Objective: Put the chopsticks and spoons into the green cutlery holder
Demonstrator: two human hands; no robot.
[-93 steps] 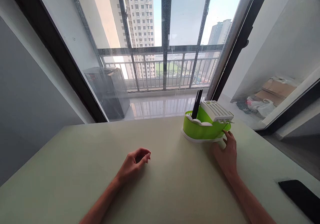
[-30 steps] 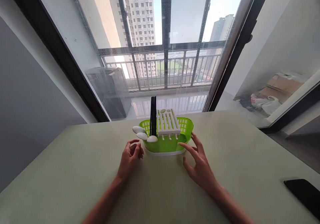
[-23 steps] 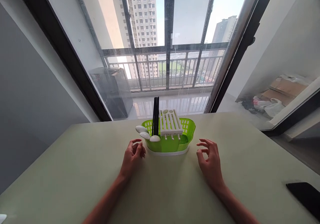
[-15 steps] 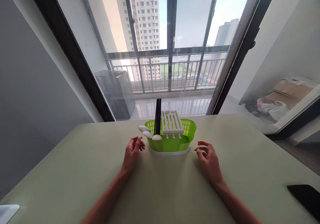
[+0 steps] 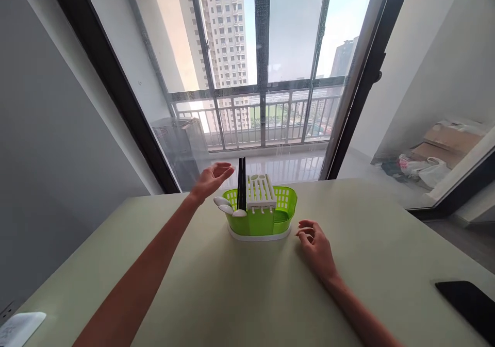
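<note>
A green cutlery basket [image 5: 249, 227] with a white base stands on the table. Black chopsticks [image 5: 242, 184] rise from its left part, and white spoons [image 5: 226, 209] lean out over the left front rim. A slotted white rack [image 5: 261, 191] with small hooks sits over the middle. My left hand [image 5: 212, 180] is raised just left of the chopsticks' upper ends, fingers apart and stretched toward them, with nothing held. To the right of the basket, my right hand [image 5: 316, 246] rests on the table, its fingers loosely curled and apart, gripping nothing.
The pale green table [image 5: 247, 295] reaches to a glass sliding door at the back. A black flat object [image 5: 467, 306] lies at the right edge. At the left front corner is a white object [image 5: 25, 326], partly cut off.
My left hand has lifted from beside the basket, moving up and forward to near the chopstick tops. My right hand stays by the basket's right side. The view has shifted slightly.
</note>
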